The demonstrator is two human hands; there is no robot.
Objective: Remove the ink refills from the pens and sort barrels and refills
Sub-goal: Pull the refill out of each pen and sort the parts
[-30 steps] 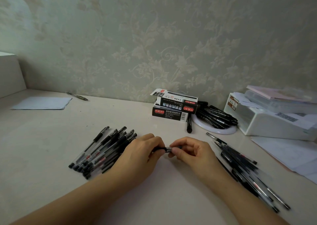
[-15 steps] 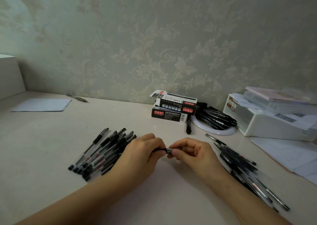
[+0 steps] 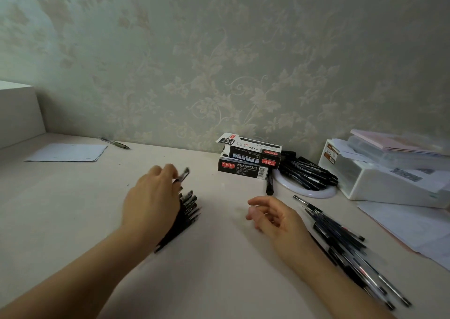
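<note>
My left hand is raised over the left pile of black pens and pinches a blurred black pen at its fingertips. The hand and forearm hide most of that pile. My right hand hovers over the table's middle with loosely curled fingers, and I see nothing in it. To its right a second pile of thin dark pens and refills fans out toward the table's front edge.
Two stacked pen boxes stand by the wall. Beside them are a white plate of dark pens and a lone black marker. A white container and papers fill the right. A sheet and pen lie far left.
Both hands held one pen together at the centre. They have since parted: the left hand carried the pen up and left over the left pile, and the right hand let go.
</note>
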